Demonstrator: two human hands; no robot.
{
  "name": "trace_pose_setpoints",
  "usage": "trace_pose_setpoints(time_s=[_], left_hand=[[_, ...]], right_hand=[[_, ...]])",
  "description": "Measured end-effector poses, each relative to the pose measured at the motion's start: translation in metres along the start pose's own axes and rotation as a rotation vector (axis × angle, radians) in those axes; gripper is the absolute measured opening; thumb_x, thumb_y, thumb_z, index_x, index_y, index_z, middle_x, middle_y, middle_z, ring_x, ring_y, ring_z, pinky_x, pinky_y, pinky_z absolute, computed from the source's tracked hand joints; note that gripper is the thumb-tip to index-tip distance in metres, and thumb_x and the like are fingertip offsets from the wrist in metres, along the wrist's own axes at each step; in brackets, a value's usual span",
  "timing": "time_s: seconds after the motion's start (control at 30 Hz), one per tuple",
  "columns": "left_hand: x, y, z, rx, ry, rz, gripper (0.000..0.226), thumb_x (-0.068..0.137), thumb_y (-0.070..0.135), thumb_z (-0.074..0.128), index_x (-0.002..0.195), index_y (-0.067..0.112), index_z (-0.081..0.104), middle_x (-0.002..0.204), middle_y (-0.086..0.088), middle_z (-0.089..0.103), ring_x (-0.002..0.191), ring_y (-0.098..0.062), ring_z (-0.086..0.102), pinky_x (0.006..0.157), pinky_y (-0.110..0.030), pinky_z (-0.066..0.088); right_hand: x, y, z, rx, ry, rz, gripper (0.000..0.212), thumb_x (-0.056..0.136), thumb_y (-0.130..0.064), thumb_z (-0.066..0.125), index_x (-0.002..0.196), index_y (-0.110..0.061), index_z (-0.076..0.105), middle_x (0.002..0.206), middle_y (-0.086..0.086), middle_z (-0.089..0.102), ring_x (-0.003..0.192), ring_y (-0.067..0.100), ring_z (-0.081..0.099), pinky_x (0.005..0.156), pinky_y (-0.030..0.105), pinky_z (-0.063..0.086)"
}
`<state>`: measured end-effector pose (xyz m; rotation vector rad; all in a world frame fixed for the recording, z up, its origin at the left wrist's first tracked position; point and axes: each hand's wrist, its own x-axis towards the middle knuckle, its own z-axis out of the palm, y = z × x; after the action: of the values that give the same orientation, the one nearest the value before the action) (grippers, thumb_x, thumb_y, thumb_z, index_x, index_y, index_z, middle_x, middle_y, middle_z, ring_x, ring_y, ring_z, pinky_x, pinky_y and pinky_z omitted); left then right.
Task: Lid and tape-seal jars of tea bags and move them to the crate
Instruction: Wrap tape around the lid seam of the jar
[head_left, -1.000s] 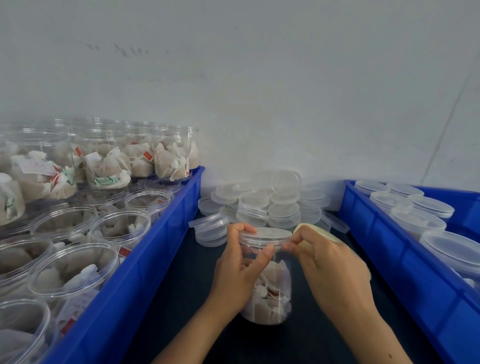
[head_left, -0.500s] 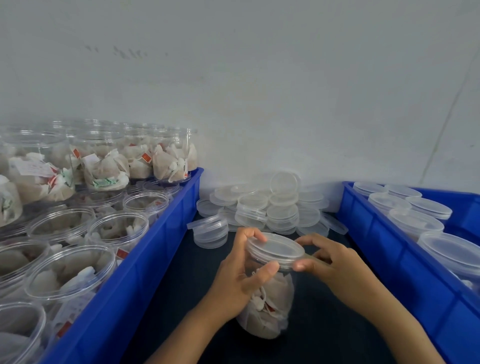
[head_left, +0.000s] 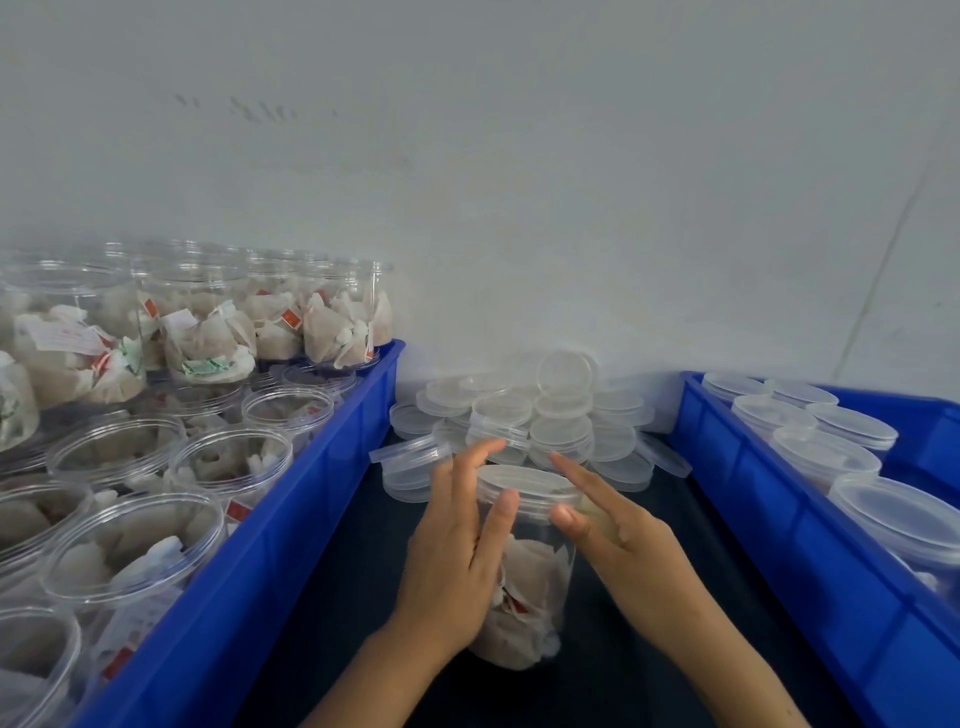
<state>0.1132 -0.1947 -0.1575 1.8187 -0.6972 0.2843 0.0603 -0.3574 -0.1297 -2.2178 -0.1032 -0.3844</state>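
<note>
A dark tabletop (head_left: 332, 597) carried two blue crates (head_left: 291, 519) (head_left: 779, 519), a lidded jar (head_left: 524, 582), and loose clear lids (head_left: 550, 421).

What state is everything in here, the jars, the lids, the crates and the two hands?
Jar between the hands: upright on the dark table, lid on, tea bags inside.
Left hand: fingers straight, pressed against the jar's side.
Right hand: fingers straight, touching the lid's edge.
Left crate: full of open jars of tea bags.
Right crate: holds lidded jars.
Loose lids: piled by the wall.
</note>
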Motion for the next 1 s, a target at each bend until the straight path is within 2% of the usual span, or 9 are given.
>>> trace_pose_setpoints(time_s=[0.17,0.3,0.37,0.43,0.5,0.57,0.73,0.87,1.0], left_hand=[[-0.009,0.016,0.014,-0.108,0.109,-0.116,0.081,0.044,0.092,0.060,0.115,0.060,0.036,0.119,0.025,0.052,0.104,0.013,0.052,0.083,-0.018,0.047],[-0.006,0.014,0.015,-0.197,0.173,-0.177,0.071,0.042,0.077,0.073,0.101,0.048,0.045,0.101,0.015,0.062,0.092,0.003,0.062,0.077,-0.022,0.053],[-0.004,0.013,0.012,-0.236,0.149,-0.182,0.065,0.047,0.072,0.076,0.099,0.044,0.048,0.099,0.012,0.066,0.091,-0.002,0.065,0.079,-0.029,0.056],[-0.001,0.012,0.009,-0.285,0.141,-0.185,0.061,0.051,0.068,0.078,0.098,0.040,0.051,0.097,0.010,0.069,0.088,-0.007,0.068,0.080,-0.038,0.058],[0.001,0.010,0.007,-0.308,0.144,-0.181,0.060,0.052,0.066,0.079,0.098,0.036,0.053,0.097,0.008,0.070,0.087,-0.010,0.069,0.081,-0.043,0.057],[0.002,0.008,0.004,-0.311,0.150,-0.180,0.060,0.051,0.065,0.080,0.096,0.035,0.054,0.096,0.007,0.070,0.088,-0.011,0.069,0.082,-0.044,0.057],[0.006,0.002,-0.003,-0.301,0.102,-0.168,0.056,0.049,0.059,0.082,0.092,0.036,0.054,0.094,0.014,0.070,0.084,-0.008,0.069,0.076,-0.034,0.058],[0.011,-0.003,-0.005,-0.390,0.083,-0.205,0.055,0.047,0.052,0.085,0.089,0.035,0.055,0.092,0.014,0.072,0.081,-0.005,0.070,0.067,-0.016,0.053],[0.015,-0.009,-0.011,-0.480,0.010,-0.217,0.065,0.046,0.044,0.087,0.097,0.020,0.054,0.090,0.007,0.074,0.081,-0.010,0.072,0.068,-0.015,0.053]], right_hand=[[-0.006,-0.006,0.007,-0.052,0.021,-0.029,0.051,0.068,-0.078,0.029,0.118,-0.084,0.019,0.110,-0.008,0.056,0.098,0.007,0.056,0.086,0.022,0.047],[-0.008,-0.005,-0.003,-0.148,-0.058,-0.027,0.046,0.098,-0.049,0.032,0.131,-0.075,0.015,0.121,-0.008,0.055,0.111,0.009,0.053,0.088,0.021,0.043],[-0.010,-0.008,-0.012,-0.171,-0.087,-0.016,0.047,0.095,-0.053,0.033,0.141,-0.061,0.024,0.127,-0.011,0.057,0.117,0.007,0.053,0.098,0.024,0.044],[-0.011,-0.012,-0.021,-0.220,-0.087,-0.022,0.056,0.082,-0.067,0.029,0.137,-0.057,0.037,0.104,-0.015,0.067,0.100,-0.001,0.061,0.091,0.025,0.049],[-0.013,-0.016,-0.027,-0.311,-0.069,-0.036,0.051,0.078,-0.072,0.031,0.124,-0.057,0.048,0.075,-0.015,0.067,0.071,-0.002,0.062,0.069,0.022,0.048],[-0.013,-0.016,-0.032,-0.340,-0.051,-0.007,0.048,0.076,-0.074,0.034,0.113,-0.051,0.055,0.066,-0.023,0.063,0.060,-0.002,0.060,0.062,0.022,0.045],[-0.013,-0.010,-0.043,-0.342,-0.067,0.052,0.035,0.081,-0.069,0.039,0.101,-0.047,0.058,0.076,-0.004,0.069,0.071,0.012,0.064,0.078,0.038,0.054],[-0.012,-0.006,-0.043,-0.427,-0.083,0.063,0.028,0.087,-0.062,0.038,0.101,-0.046,0.056,0.070,-0.013,0.064,0.062,0.002,0.056,0.066,0.029,0.051],[-0.009,-0.004,-0.037,-0.472,-0.052,0.084,0.030,0.092,-0.061,0.037,0.114,-0.047,0.051,0.062,-0.011,0.057,0.060,0.003,0.052,0.065,0.024,0.045]])
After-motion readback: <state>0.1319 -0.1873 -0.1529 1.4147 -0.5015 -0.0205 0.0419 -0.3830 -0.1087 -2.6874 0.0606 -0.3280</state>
